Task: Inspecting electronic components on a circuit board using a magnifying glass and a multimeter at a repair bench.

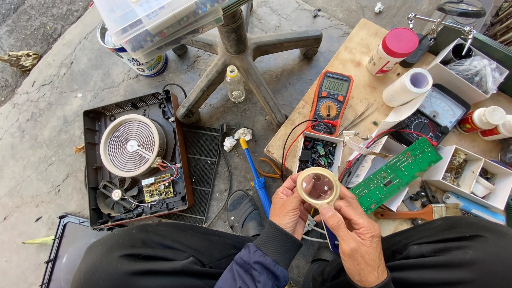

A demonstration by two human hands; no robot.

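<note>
A roll of clear tape (318, 187) is held up between both hands, low in the middle of the view, just in front of the near edge of the wooden board (352, 58). The left hand (290, 208) is closed on the roll's left side, thumb along the rim. The right hand (356, 240) is closed on the lower right rim, fingers pinched at the edge — whether a tape end is being picked cannot be told. The roll is seen face-on, hole toward the camera.

Behind the roll on the board, an orange multimeter (329, 101) lies flat, red and black leads trailing toward a small white box of components (319, 153). A green circuit board (396, 174) is seen just right of the roll, lying tilted. Farther back — an analog meter (434, 114), a white paper roll (408, 87), a pink-capped white bottle (392, 50).

On the concrete floor to the left, an opened induction cooker (136, 157) is laid out, its round coil, fan and small board exposed. A blue-handled screwdriver (255, 173) lies between the cooker and the board. An office chair base (245, 58) and a small clear bottle (234, 84) are seen beyond.
</note>
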